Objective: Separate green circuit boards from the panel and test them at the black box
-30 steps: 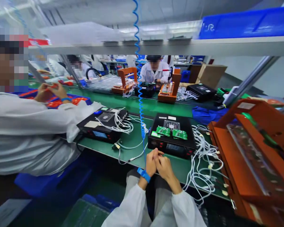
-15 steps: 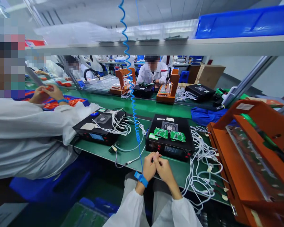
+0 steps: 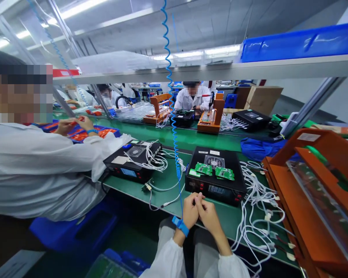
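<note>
Green mat: the table (image 3: 174, 137) carries a black tester box (image 3: 216, 175) close to its near edge, straight ahead of both hands.
Head view, hands: the left hand (image 3: 190, 211) and the right hand (image 3: 209, 215) meet fingertip to fingertip over the near edge of the table, just in front of the tester box; both are curled and pinched together, and whether anything small sits between the fingers cannot be told.
Wrist strap: a blue band (image 3: 180, 225) sits on the left wrist, with a blue coiled cord (image 3: 171, 96) rising nearly straight up from it to the top of the frame.
Long axis: the tester box lies with its long side along the near edge, its display face turned toward the person; two green circuit boards (image 3: 214, 170) lie flat on its top, side by side along that same line.
Change: against the frame half a second earlier, the hands keep the same joined pose and the same spot before the box; the view has tipped up, so more ceiling shows and the whole scene sits lower.
Edges and room: white cables (image 3: 258, 204) sprawl over the mat right of the box and trail past the near edge; an orange fixture (image 3: 316, 193) fills the right end. Left of the box a strip of bare mat separates it from a second black unit (image 3: 133, 162), beside a co-worker's white sleeve (image 3: 40, 170).
</note>
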Tool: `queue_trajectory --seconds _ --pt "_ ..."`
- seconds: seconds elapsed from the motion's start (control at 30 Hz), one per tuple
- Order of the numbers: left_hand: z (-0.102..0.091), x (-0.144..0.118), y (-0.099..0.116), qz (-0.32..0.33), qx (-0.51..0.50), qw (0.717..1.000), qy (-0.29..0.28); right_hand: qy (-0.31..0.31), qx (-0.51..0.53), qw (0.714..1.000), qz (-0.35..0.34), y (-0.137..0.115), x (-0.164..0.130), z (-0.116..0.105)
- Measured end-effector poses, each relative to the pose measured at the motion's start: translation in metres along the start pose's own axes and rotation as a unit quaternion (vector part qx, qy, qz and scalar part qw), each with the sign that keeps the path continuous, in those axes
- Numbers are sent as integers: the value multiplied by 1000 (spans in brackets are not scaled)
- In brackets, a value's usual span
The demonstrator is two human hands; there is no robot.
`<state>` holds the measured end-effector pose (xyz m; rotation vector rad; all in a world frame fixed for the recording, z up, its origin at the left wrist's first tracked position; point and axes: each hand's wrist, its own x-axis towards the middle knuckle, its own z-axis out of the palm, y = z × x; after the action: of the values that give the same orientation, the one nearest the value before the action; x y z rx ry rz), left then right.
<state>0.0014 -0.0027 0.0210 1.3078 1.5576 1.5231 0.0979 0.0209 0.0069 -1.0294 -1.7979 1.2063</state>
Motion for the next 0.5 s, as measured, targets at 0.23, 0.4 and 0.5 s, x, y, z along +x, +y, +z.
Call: queue_trajectory --seconds 0.23,0.4,0.5 --pt "1 0 -2 -7 -2 1000 7 4 5 1000 7 -2 1 1" --pt "1 -1 -1 -3 -6 1000 8 -11 16 1000 14 -2 1 0" --pt "1 -1 0 -11 -4 1000 8 -10 21 1000 22 -1 1 -1"
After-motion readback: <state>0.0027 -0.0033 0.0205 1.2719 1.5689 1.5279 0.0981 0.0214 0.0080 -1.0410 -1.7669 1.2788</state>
